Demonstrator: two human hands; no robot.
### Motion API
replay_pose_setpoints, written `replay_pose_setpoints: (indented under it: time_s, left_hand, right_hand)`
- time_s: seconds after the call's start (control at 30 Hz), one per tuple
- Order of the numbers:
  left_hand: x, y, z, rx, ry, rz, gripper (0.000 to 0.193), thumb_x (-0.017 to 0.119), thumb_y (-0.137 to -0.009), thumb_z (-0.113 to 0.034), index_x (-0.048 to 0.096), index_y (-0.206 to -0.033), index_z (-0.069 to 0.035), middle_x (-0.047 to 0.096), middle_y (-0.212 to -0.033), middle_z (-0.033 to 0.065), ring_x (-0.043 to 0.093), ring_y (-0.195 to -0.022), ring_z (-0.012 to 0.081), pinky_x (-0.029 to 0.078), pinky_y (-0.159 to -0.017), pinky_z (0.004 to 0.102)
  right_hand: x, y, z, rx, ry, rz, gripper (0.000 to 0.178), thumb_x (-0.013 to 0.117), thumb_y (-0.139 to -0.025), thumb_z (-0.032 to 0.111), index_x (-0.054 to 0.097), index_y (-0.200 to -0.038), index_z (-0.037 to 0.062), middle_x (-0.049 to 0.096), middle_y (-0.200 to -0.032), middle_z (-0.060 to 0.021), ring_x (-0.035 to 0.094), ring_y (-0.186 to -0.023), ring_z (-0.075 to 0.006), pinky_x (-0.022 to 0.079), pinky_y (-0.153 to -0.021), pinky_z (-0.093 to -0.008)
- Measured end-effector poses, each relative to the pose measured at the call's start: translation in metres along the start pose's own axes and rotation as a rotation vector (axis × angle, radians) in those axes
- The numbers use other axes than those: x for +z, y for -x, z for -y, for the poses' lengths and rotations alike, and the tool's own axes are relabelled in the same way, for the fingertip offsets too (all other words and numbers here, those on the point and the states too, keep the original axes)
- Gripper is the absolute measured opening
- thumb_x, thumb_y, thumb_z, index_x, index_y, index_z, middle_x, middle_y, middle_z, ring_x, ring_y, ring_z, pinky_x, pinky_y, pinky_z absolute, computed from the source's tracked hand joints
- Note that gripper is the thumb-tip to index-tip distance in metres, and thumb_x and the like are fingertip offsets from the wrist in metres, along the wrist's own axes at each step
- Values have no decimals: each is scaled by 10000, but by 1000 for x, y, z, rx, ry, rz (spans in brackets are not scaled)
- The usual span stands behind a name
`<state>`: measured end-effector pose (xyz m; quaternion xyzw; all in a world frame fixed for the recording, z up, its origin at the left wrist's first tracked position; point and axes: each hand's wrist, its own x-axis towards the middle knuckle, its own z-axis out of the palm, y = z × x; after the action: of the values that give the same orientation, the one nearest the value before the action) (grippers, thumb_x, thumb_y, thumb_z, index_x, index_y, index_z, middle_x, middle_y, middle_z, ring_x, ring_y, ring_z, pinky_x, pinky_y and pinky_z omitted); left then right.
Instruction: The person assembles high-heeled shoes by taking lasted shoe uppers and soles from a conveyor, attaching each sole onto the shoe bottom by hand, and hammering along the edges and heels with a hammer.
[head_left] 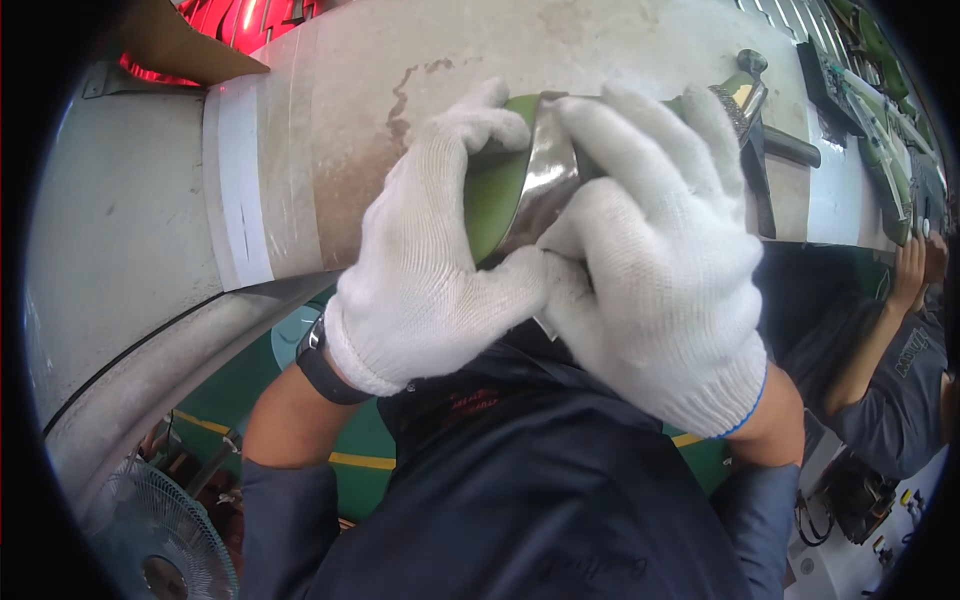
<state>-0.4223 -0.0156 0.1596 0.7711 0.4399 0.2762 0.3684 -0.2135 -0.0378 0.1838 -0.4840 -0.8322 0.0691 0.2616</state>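
Observation:
Both hands wear white knitted gloves and meet over a smooth green curved piece [490,200] at the edge of the worktable. A shiny silvery strip [552,165] lies across the green piece. My left hand [420,235] is closed round the piece's left side, its thumb reaching toward the strip's lower part. Against the strip's right side, my right hand [660,235] has its thumb and forefinger pinched at the lower edge, the other fingers bent over the far side. The gloves hide much of the green piece and the strip's lower end.
A round-headed metal tool [752,65] and a dark-handled tool [790,147] lie right of my right hand on the worktable [340,120]. Long green parts [885,165] lie farther right, near a co-worker's arm [880,340]. A fan [165,535] stands lower left.

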Motion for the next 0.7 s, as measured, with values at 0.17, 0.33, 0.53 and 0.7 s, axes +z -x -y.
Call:
replay_pose_setpoints:
  time_s: [0.17,0.33,0.53,0.7]
  left_hand:
    - [0,-9,5,-40,34,-13,711,807,-804,-58,536,-1460,4,504,-1652,310,501,-1559,351,394,-1280,438]
    - [-17,-11,2,-181,115,100,794,863,-806,-190,540,-1503,11,516,-1658,261,518,-1536,339,377,-1287,425]
    - [-17,-16,-2,-162,72,108,790,863,-796,-159,550,-1501,11,546,-1625,222,531,-1523,316,384,-1283,421]
    - [2,-14,-8,-89,-45,2,786,810,-769,-23,548,-1510,10,560,-1596,214,545,-1510,313,400,-1278,419]
  right_hand:
    - [-11,6,-7,-22,27,23,424,924,-689,50,748,-1075,73,695,-1427,-233,649,-1373,-450,356,-1266,-662]
    - [-20,15,-38,-61,-33,-111,595,974,-674,64,745,-1222,78,675,-1498,-215,579,-1464,-476,421,-1250,-573]
    - [-21,12,-39,-124,172,13,326,964,-707,170,779,-968,106,710,-1474,-142,575,-1460,-449,341,-1274,-615]
    - [-12,7,-33,-65,88,-50,280,946,-747,252,752,-897,117,740,-1417,-119,604,-1434,-411,271,-1300,-642]
